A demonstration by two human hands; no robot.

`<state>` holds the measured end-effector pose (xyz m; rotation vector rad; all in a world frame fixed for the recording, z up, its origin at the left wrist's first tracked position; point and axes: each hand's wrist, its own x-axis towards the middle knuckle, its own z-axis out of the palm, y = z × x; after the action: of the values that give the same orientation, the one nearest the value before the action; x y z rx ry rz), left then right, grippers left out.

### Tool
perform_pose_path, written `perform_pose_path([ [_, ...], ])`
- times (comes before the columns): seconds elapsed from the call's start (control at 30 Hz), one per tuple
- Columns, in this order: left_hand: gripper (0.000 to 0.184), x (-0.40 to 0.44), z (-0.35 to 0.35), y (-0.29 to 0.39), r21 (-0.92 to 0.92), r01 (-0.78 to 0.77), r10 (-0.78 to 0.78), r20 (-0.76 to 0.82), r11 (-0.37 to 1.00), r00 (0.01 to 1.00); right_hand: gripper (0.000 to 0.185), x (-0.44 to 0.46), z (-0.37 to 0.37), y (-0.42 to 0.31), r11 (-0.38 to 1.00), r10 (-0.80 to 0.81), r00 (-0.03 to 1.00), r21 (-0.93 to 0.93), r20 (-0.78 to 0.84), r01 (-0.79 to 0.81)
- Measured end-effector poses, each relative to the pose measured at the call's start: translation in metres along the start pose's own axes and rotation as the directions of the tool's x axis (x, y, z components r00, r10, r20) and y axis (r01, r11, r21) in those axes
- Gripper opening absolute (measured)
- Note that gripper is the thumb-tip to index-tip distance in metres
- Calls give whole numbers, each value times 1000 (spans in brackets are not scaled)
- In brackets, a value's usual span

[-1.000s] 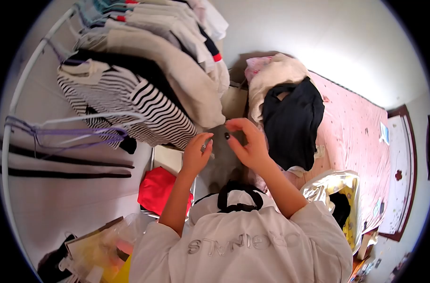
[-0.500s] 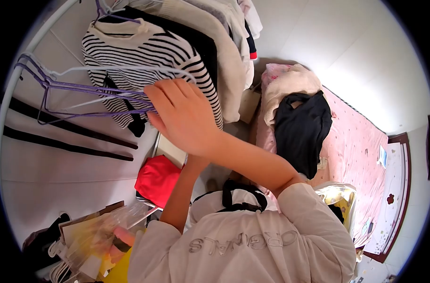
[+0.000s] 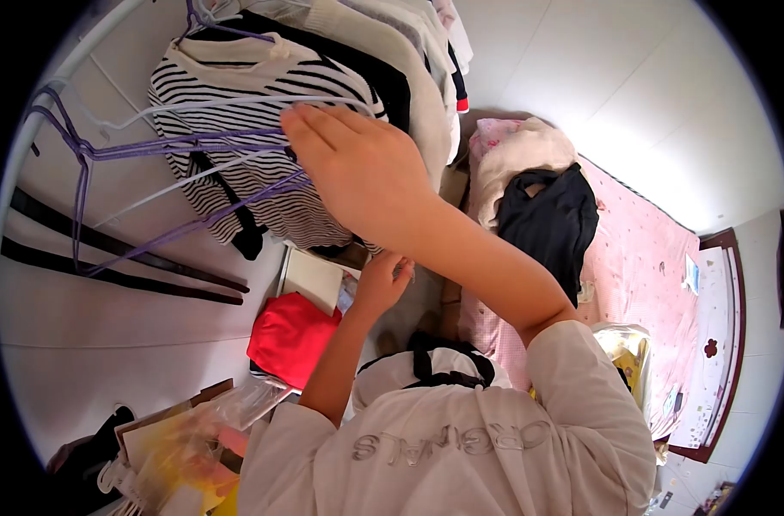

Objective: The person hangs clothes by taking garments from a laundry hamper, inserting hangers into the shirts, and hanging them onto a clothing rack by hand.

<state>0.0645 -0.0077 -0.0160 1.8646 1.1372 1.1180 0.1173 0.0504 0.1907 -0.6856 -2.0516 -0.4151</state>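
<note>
My right hand (image 3: 366,163) is closed around the ends of several purple and white clothes hangers (image 3: 186,142), whose hooks are by the white rail (image 3: 21,163) at the left. Right behind the hangers is a black-and-white striped sweater (image 3: 263,95) on a purple hanger. My left hand (image 3: 382,282) is lower, below my right forearm and apart from the hangers. Its fingers are curled together; whether they hold something small I cannot make out.
More clothes (image 3: 418,112) hang behind the sweater. A black garment (image 3: 547,224) and a cream one (image 3: 529,155) lie on the pink bed (image 3: 641,275) at right. Red cloth (image 3: 293,340) lies below the rail, beside plastic bags (image 3: 194,447). Two dark strips (image 3: 134,267) hang by the wall.
My right hand has shifted slightly right with the hangers, which are now more spread apart. My left hand, hidden behind the right one before, has come lower into view.
</note>
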Motion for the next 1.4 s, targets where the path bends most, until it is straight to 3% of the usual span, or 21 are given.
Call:
perform_pose_path([
  [0.17, 16, -1, 6, -17, 114, -133, 139, -45, 985, 989, 27, 14, -6, -17, 993, -81, 996, 85, -38, 84],
  [0.23, 16, -4, 4, -16, 63, -17, 14, 38, 998, 999, 28, 12, 13, -15, 992, -113, 992, 51, -53, 116],
  [0.27, 17, -5, 1, -14, 42, 44, -47, 81, 998, 996, 32, 10, 18, -12, 993, -115, 993, 37, 14, 114],
  [0.33, 18, -7, -3, -1, 19, 2, -3, 37, 1000, 999, 41, 10, 25, -8, 994, -113, 983, 7, 147, 113],
  [0.43, 19, -11, -4, 0, 22, -14, 13, 10, 1000, 1000, 31, 13, 23, -15, 992, -35, 999, 124, 32, 31],
  [0.53, 19, -15, -5, 3, -16, 18, -18, 28, 1000, 999, 28, 15, 33, -19, 999, -46, 998, 21, -43, 47],
  [0.63, 19, -19, -4, -2, -62, 19, -18, 26, 998, 1000, 28, 11, 33, -12, 988, -136, 989, -67, 61, 140],
  [0.83, 19, -22, -3, -10, -95, 65, -63, 15, 993, 998, 17, 12, 44, -13, 986, -160, 971, -65, -177, 151],
  [0.93, 19, -25, -4, -9, -62, 13, -14, -16, 998, 1000, 26, 15, 39, -13, 990, -123, 988, -78, -93, 116],
  [1.03, 19, -28, -5, -10, -84, 44, -46, -21, 995, 999, 19, 16, 48, 0, 968, -229, 965, -137, -125, 212],
  [1.13, 18, -29, -8, -11, -84, 64, -65, -17, 994, 998, 20, 17, 49, 0, 982, -178, 970, -86, -164, 165],
  [1.23, 18, -31, -8, -13, -56, 32, -33, -27, 998, 999, 21, 14, 26, -10, 984, 25, 982, 169, 188, -57],
  [1.33, 18, -33, -6, -13, -66, 22, -23, -19, 998, 1000, 14, 9, 25, -18, 897, 96, 991, 423, 97, -128],
  [1.4, 19, -34, -5, -11, -75, 31, -31, -8, 997, 999, 12, 12, 21, -17, 861, 95, 986, 485, 139, -152],
])
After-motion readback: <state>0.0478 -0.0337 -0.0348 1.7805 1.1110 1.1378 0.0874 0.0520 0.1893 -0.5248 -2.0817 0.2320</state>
